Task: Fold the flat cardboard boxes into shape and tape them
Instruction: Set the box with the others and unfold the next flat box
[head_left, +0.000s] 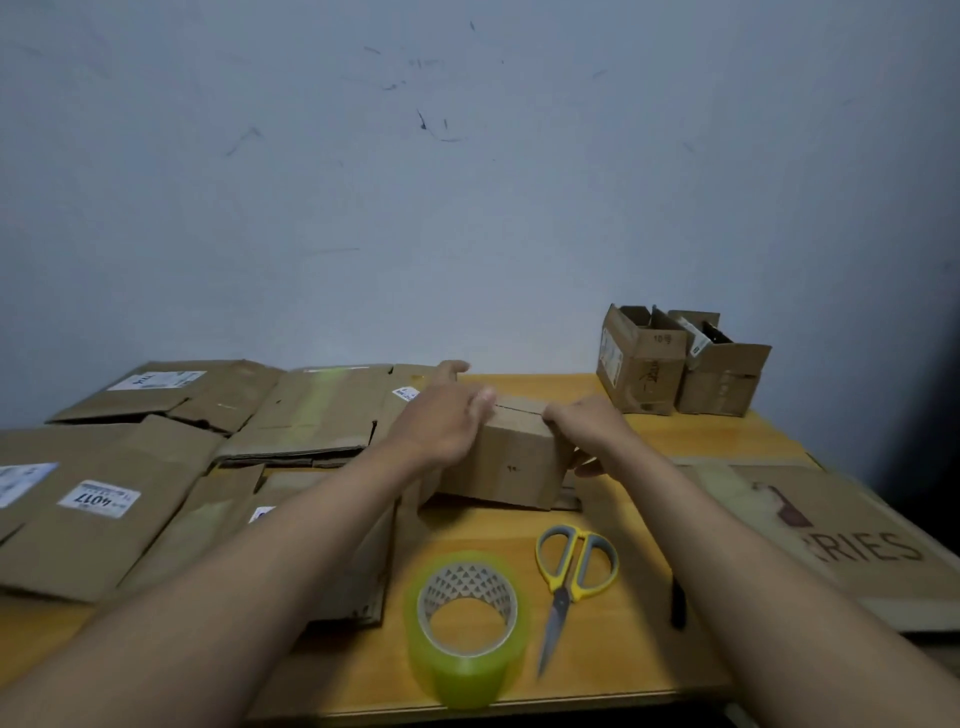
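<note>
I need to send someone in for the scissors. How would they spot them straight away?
Go to the wooden table against the pale wall. At its near edge stands a roll of greenish tape; the scissors lie just right of it, blades shut, pointing toward the near edge. They alone have yellow-and-grey handles.

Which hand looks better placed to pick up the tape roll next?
Probably the right hand. The tape roll and scissors lie toward its side, below its forearm, while the left hand lies flat over the box, holding its flaps down.
</note>
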